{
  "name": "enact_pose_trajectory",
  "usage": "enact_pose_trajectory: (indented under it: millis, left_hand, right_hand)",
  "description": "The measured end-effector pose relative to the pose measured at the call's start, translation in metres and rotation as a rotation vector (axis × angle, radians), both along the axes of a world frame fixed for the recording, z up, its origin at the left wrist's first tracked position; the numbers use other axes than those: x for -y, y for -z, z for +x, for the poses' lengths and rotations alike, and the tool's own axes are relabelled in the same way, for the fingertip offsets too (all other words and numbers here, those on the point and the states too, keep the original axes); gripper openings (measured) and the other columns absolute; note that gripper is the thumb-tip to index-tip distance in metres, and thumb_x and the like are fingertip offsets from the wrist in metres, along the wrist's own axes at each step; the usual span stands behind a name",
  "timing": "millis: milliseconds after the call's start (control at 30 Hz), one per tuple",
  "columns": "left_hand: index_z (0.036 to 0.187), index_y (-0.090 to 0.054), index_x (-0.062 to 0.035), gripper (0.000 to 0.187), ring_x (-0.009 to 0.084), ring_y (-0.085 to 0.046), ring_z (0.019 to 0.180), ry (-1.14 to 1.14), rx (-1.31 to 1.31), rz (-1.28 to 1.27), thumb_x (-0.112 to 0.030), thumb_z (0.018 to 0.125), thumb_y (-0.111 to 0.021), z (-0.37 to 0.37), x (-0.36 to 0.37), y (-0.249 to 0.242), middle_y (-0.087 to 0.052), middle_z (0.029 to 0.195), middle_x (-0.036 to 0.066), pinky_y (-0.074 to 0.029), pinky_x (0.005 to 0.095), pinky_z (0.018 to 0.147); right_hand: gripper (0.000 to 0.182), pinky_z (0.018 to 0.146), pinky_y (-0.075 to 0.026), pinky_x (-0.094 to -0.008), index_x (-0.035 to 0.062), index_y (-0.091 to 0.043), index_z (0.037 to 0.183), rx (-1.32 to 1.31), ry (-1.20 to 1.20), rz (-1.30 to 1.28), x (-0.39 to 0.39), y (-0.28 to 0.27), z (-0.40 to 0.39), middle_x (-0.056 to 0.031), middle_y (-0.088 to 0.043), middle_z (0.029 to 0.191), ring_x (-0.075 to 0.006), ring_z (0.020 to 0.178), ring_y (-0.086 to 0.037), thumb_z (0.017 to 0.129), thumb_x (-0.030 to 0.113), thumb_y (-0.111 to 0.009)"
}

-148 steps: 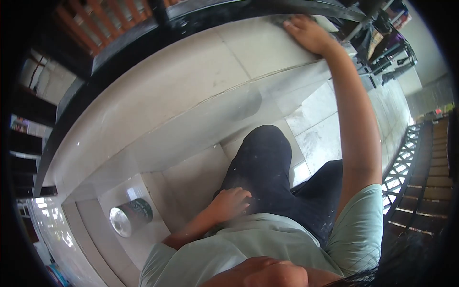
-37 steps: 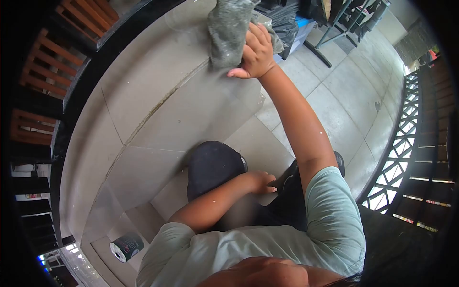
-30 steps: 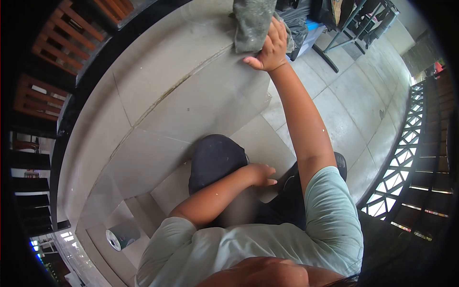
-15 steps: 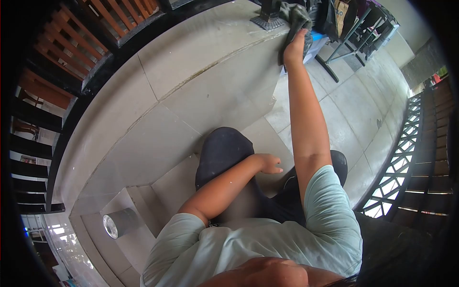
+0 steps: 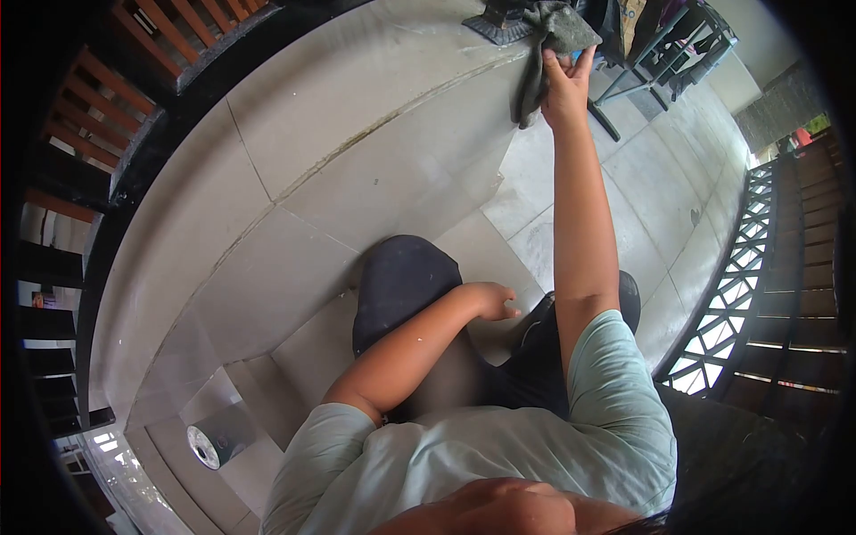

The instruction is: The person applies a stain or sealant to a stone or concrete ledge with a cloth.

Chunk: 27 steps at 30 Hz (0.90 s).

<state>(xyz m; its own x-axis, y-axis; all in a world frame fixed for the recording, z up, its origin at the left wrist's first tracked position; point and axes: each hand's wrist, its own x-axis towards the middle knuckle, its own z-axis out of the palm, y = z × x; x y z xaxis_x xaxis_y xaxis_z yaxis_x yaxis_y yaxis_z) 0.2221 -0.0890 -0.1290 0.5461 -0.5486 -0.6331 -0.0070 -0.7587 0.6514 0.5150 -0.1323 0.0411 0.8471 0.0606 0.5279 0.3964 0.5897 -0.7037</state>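
Note:
At the top of the view my right hand (image 5: 566, 89) reaches far forward, its fingers gripping a dark grey-green cloth (image 5: 569, 28). One end of the cloth hangs down to the left of the hand, beside the end of a tiled ledge (image 5: 357, 89). Close behind the cloth, the dark base of a post (image 5: 496, 27) stands on the ledge. My left hand (image 5: 492, 301) rests near my bent knee (image 5: 406, 281), holding nothing, its fingers loosely bent and apart.
A metal-framed rack (image 5: 664, 62) hung with bags stands at the top right. On a lower step at left is a grey cylinder (image 5: 214, 446). Black railing (image 5: 134, 152) runs along the left, and lattice fencing (image 5: 731, 267) lines the right.
My right hand has turned and its thumb and fingers now show around the cloth, which has shifted with it. My left hand stays by my knee. The whole view has shifted slightly.

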Motion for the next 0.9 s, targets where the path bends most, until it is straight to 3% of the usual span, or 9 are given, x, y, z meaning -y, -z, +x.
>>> enact_pose_trajectory:
  millis: [100, 200, 300, 433, 567, 667, 733, 900]
  left_hand:
    - [0.153, -0.046, -0.0093, 0.071, 0.0368, -0.054, 0.135, 0.005, 0.033, 0.005, -0.057, 0.101, -0.054, -0.001, 0.0, -0.001, -0.059, 0.144, 0.02, -0.043, 0.0456, 0.111]
    - [0.153, -0.047, -0.0096, 0.071, 0.0372, -0.053, 0.137, -0.002, -0.015, -0.016, -0.057, 0.101, -0.054, 0.0, 0.002, -0.007, -0.057, 0.146, 0.02, -0.042, 0.0462, 0.113]
    - [0.152, -0.047, -0.0097, 0.07, 0.0374, -0.053, 0.137, 0.022, 0.009, 0.002, -0.057, 0.101, -0.053, 0.0, 0.004, -0.011, -0.058, 0.145, 0.02, -0.042, 0.0461, 0.112]
    - [0.151, -0.048, -0.0096, 0.069, 0.0369, -0.055, 0.134, 0.034, 0.022, -0.007, -0.057, 0.101, -0.053, 0.001, 0.01, -0.002, -0.06, 0.143, 0.02, -0.044, 0.0455, 0.111]
    - [0.15, -0.049, -0.0079, 0.07, 0.0369, -0.058, 0.131, -0.004, 0.024, -0.03, -0.057, 0.1, -0.054, 0.001, 0.008, 0.006, -0.062, 0.139, 0.021, -0.045, 0.0453, 0.108]
    - [0.148, -0.05, -0.0069, 0.07, 0.0372, -0.059, 0.129, -0.024, 0.066, -0.029, -0.057, 0.1, -0.055, 0.005, 0.002, 0.028, -0.063, 0.137, 0.022, -0.046, 0.0451, 0.107]
    - [0.148, -0.051, -0.0065, 0.07, 0.0373, -0.059, 0.129, -0.019, 0.084, 0.0, -0.057, 0.1, -0.055, 0.001, -0.003, 0.026, -0.064, 0.136, 0.022, -0.047, 0.0447, 0.107]
    - [0.147, -0.051, -0.0062, 0.069, 0.0367, -0.06, 0.128, -0.075, 0.096, 0.01, -0.056, 0.1, -0.055, -0.003, -0.013, 0.015, -0.065, 0.134, 0.022, -0.047, 0.0426, 0.106]
  right_hand:
    - [0.049, 0.105, -0.045, -0.0414, 0.007, -0.051, 0.141, -0.103, -0.127, -0.171, 0.009, 0.004, 0.014, -0.0067, -0.062, 0.135, -0.0193, 0.124, -0.057, 0.099, 0.02, -0.073]
    - [0.051, 0.104, -0.045, -0.0374, 0.0052, -0.053, 0.14, -0.084, -0.127, -0.228, 0.011, 0.001, 0.013, -0.007, -0.064, 0.133, -0.0179, 0.121, -0.058, 0.097, 0.023, -0.076]
    - [0.044, 0.1, -0.046, -0.0331, 0.0022, -0.062, 0.131, 0.03, 0.143, -0.413, 0.003, -0.007, -0.003, -0.0065, -0.068, 0.124, -0.0159, 0.113, -0.06, 0.096, 0.024, -0.077]
    - [0.032, 0.094, -0.047, -0.0317, -0.0036, -0.071, 0.114, 0.048, 0.356, -0.212, -0.015, 0.005, -0.007, -0.0079, -0.073, 0.111, -0.0163, 0.104, -0.064, 0.093, 0.02, -0.077]
    - [0.033, 0.091, -0.048, -0.0309, -0.0036, -0.072, 0.112, -0.015, 0.409, -0.137, -0.018, 0.019, 0.008, -0.0079, -0.074, 0.107, -0.0153, 0.101, -0.064, 0.099, 0.027, -0.069]
    - [0.036, 0.09, -0.048, -0.0313, -0.0038, -0.073, 0.111, -0.318, 0.473, -0.42, -0.003, 0.039, 0.007, -0.0098, -0.074, 0.107, -0.0154, 0.101, -0.064, 0.101, 0.03, -0.066]
    - [0.053, 0.082, -0.048, -0.0276, -0.0021, -0.071, 0.11, -0.295, 0.518, -0.615, 0.017, 0.089, 0.01, -0.0081, -0.071, 0.094, -0.0104, 0.092, -0.06, 0.101, 0.05, -0.063]
    - [0.047, 0.083, -0.057, -0.0372, 0.0029, -0.061, 0.122, -0.46, 0.283, 0.006, 0.035, 0.107, -0.043, -0.0113, -0.071, 0.102, -0.0248, 0.092, -0.071, 0.107, 0.046, -0.051]
